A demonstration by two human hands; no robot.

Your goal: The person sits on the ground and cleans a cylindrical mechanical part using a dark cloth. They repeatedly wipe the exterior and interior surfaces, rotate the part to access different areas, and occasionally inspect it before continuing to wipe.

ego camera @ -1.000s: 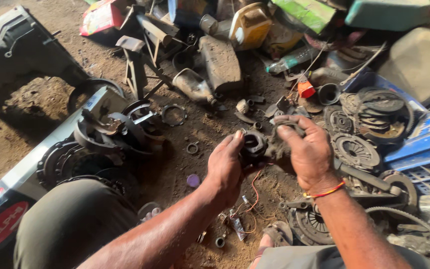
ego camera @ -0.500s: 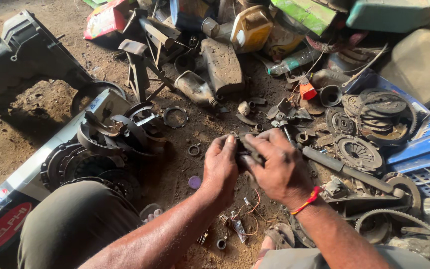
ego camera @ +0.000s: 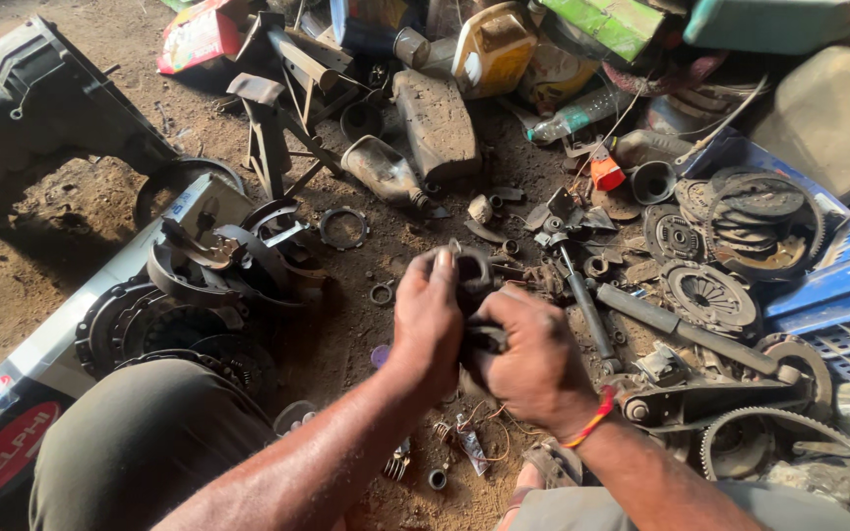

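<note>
Dirt floor (ego camera: 41,226), both hands (ego camera: 484,334) gripping dark metal part (ego camera: 472,270), yellow jug (ego camera: 492,47)

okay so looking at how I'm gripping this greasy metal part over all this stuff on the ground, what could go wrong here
The dark metal part is squeezed between your left hand and right hand; both look grimy, so it could slip and pinch a finger. If it drops, it may be hard to find again among the small rings and springs lying in the dirt below. Clutch discs and a long bar lie close to your right forearm, likely to snag.
</note>
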